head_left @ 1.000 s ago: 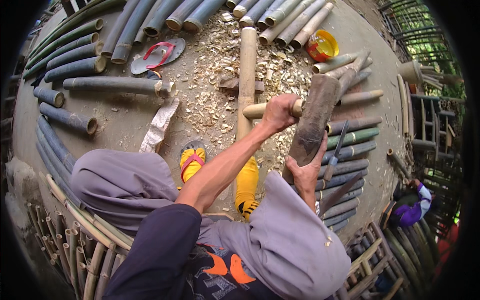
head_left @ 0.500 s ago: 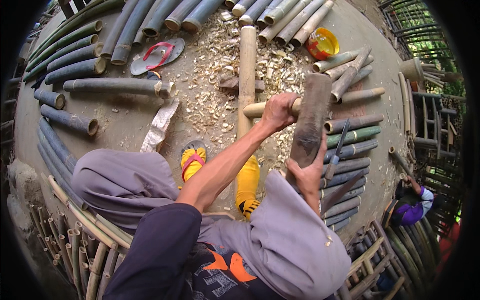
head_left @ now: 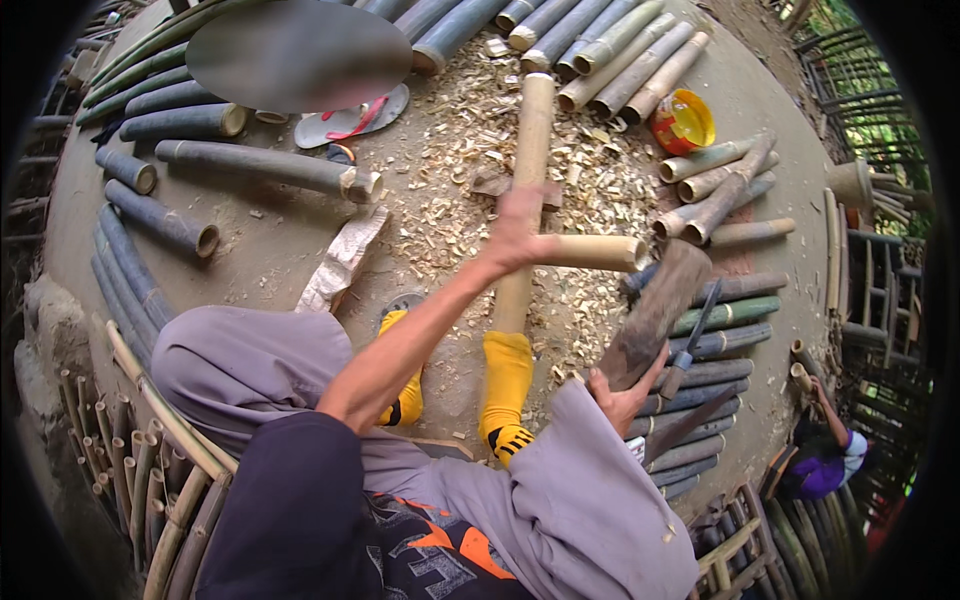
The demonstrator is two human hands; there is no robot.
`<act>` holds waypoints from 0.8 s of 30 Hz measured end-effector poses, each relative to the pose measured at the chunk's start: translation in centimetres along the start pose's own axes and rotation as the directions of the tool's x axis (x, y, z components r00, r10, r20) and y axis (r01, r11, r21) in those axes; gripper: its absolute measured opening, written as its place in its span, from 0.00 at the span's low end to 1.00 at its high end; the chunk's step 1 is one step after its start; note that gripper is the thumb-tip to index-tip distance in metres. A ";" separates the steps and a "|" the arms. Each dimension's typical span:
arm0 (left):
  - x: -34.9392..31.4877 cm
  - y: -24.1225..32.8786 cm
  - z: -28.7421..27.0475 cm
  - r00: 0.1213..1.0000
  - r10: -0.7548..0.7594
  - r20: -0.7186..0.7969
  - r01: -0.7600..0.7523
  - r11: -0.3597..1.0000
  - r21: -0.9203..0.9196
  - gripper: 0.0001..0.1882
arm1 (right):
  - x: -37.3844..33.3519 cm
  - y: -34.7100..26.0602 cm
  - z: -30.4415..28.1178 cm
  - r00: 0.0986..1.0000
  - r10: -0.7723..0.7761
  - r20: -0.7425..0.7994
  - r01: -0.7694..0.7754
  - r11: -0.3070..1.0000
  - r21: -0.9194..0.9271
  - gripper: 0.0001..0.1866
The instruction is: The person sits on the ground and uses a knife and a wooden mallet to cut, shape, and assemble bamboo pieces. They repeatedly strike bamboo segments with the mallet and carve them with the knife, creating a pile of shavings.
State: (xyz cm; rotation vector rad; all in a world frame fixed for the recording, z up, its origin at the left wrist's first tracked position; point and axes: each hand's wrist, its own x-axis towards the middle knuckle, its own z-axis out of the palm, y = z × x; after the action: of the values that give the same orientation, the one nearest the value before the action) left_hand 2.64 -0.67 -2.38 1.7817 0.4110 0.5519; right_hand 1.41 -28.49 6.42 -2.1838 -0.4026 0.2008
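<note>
A pale bamboo pole [head_left: 533,130] lies lengthwise before me, its near end at my yellow-socked foot [head_left: 505,380]. From its right side juts a shorter bamboo piece [head_left: 595,252], crossing at an angle. Over that crossing is my left hand [head_left: 518,228], smeared by motion, so its finger closure is unclear. My right hand [head_left: 622,402] grips the lower end of a dark, worn wooden block [head_left: 657,312], tilted up beside my right knee. The block's upper end lies just right of the short piece's open end.
Wood chips [head_left: 450,170] cover the ground around the pole. A row of cut bamboo [head_left: 715,345] with a knife [head_left: 690,340] lies right; an orange-yellow container [head_left: 684,122] stands beyond. Left are more bamboo tubes [head_left: 270,170] and a sandal [head_left: 355,120]. Another person [head_left: 825,460] is far right.
My left hand has slid left along the short piece to the crossing, uncovering its right end. The wooden block has lowered and tilted away to the right in my right hand.
</note>
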 end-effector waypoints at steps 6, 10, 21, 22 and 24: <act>1.0 -10.8 -19.8 0.016 -0.358 -0.933 0.617 0.739 -0.273 0.38 | -5.4 5.1 3.4 0.906 0.360 0.223 -0.361 0.932 -0.040 0.56; -2.8 -19.2 -29.2 0.324 -0.845 -0.426 0.074 0.472 -0.878 0.39 | -8.3 9.7 4.9 0.846 0.301 0.440 -0.139 0.921 -0.363 0.53; -2.7 2.5 -9.5 0.711 -0.513 -0.480 -0.118 0.587 -0.801 0.32 | 2.1 -1.6 -1.1 0.997 0.077 0.015 -0.079 0.989 0.125 0.22; -4.0 4.5 -6.8 0.710 -0.453 -0.540 -0.103 0.691 -0.715 0.35 | 3.5 -3.7 -1.5 0.999 -0.014 0.044 0.009 0.993 0.114 0.24; -6.3 8.0 -2.5 0.752 -0.364 -0.550 -0.062 0.792 -0.608 0.29 | 5.7 -8.6 -2.0 0.976 -0.183 0.120 0.173 0.981 0.086 0.31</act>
State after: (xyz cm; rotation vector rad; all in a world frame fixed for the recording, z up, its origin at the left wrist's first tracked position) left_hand -4.05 -4.24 4.92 0.8811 0.7645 1.0523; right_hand 5.49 -23.08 14.50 -2.0538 -0.6498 0.2523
